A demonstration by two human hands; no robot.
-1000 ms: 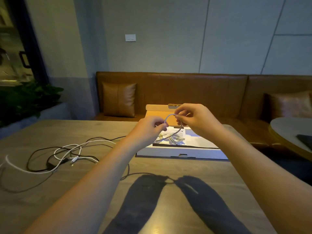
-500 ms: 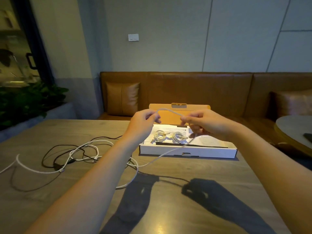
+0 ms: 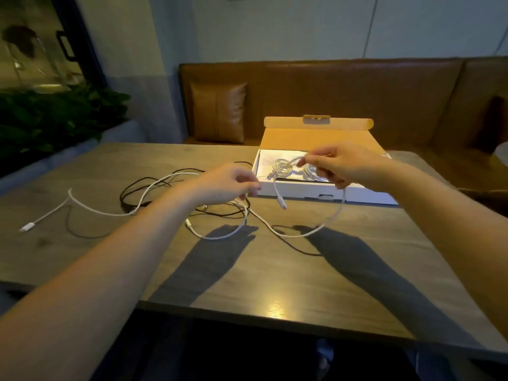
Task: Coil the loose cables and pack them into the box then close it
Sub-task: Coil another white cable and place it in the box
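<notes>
wooden table (image 3: 275,284), open box (image 3: 316,138), both hands, left hand (image 3: 228,182), right hand (image 3: 343,167), pinching white cable (image 3: 330,218)

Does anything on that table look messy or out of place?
Only the loose cables left of the open box: white and black leads lie tangled on the table. Two coils sit neatly inside the box.

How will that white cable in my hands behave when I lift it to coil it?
Probably floppy: the white cable sags in a loop below the right hand. Likely light, since a fingertip pinch holds it. It may snag on the black cable tangled beside it.
</notes>
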